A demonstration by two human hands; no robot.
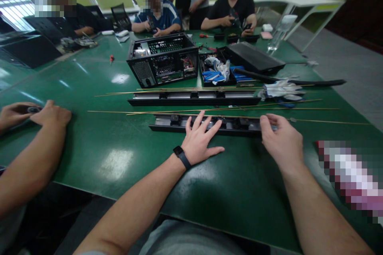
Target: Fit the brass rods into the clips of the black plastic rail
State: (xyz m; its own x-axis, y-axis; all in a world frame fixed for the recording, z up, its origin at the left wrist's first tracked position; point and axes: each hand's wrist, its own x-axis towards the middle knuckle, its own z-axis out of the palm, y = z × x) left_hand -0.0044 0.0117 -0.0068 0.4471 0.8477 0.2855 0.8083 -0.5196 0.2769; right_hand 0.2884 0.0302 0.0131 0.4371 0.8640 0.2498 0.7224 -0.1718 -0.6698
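A long black channel (166, 129) with a silvery inside and several dark blocks lies on the green table in front of me. My left hand (200, 137), a dark band on its wrist, is spread open with its fingertips over this channel. At the channel's right end my right hand (281, 137) is closed in a pinch; what sits between thumb and fingers is hidden. A thin brass-coloured rod (332, 122) with a small pale piece on it stretches right from beside that hand. More thin rods (104, 111) lie along the channel's far side. A second similar channel (179, 102) lies parallel behind.
Behind the channels stand an open black computer case (163, 61) and a box of blue-white gloves (217, 71). Another glove (283, 91) and a black tube (314, 83) lie at right. A neighbour's hands (50, 115) are at left. A bottle (281, 34) stands far right.
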